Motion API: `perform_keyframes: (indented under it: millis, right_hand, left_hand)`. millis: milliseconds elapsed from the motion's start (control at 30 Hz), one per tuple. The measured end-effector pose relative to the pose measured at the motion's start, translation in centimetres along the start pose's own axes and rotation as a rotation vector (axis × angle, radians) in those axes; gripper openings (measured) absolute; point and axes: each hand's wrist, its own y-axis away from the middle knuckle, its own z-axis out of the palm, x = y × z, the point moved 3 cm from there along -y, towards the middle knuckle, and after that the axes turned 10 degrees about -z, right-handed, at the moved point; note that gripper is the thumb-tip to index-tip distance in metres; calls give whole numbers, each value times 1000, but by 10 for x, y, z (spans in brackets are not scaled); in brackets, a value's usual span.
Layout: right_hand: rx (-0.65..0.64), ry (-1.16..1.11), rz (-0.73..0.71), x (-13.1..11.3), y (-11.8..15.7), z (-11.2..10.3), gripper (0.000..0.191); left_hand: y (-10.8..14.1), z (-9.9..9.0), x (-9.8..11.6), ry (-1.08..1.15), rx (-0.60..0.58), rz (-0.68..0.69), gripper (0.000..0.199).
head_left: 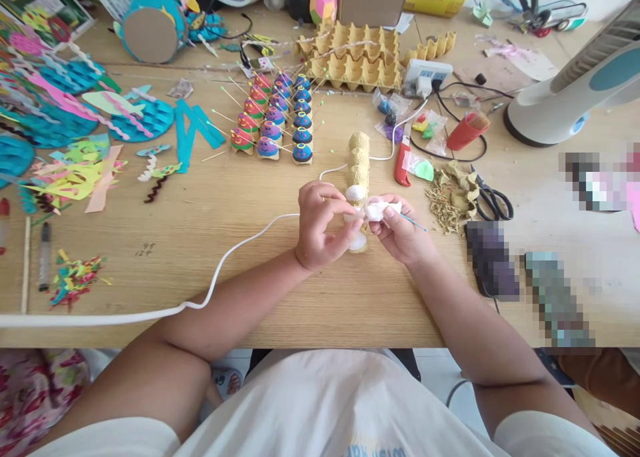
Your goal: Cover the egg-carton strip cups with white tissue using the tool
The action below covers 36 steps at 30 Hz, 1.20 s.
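Note:
My right hand [404, 234] grips a soft white lump [379, 208], which looks like modelling clay partly in a clear plastic wrapper. A thin blue stick [416, 224] pokes out on the right of that hand. Thumb and fingers of my left hand [323, 225] are closed in a pinch at the lump's left end. Under and beyond both hands lies a strip of egg-carton cups [359, 152]. White rounded caps [355, 192] sit on some of its nearer cups; my hands hide part of the strip.
Painted egg-cup figures [270, 130] with stick feelers stand in rows at the back. Behind them are egg trays [350, 54]. To the right lie a red cutter [402, 157], scissors [493, 197] and carton scraps [453, 194]. A white cable [220, 270] crosses the left side.

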Motion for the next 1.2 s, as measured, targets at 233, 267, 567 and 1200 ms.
perform_keyframes:
  millis: [233,267,567,1200]
  right_hand:
    - [-82,70,38,-11,-5,-7,61]
    - [-92,73,47,-13,-6,-8,60]
    - [-149,35,151,-19,-9,-15,54]
    - [-35,250,-4,-19,-4,-2,66]
  left_hand:
    - [1,4,-1,-17,-26,0,15]
    - [1,4,-2,-20,-35,-3,17]
    - [5,8,-11,-152,-143,28,16]
    - [9,13,-24,-186,-263,-72,27]
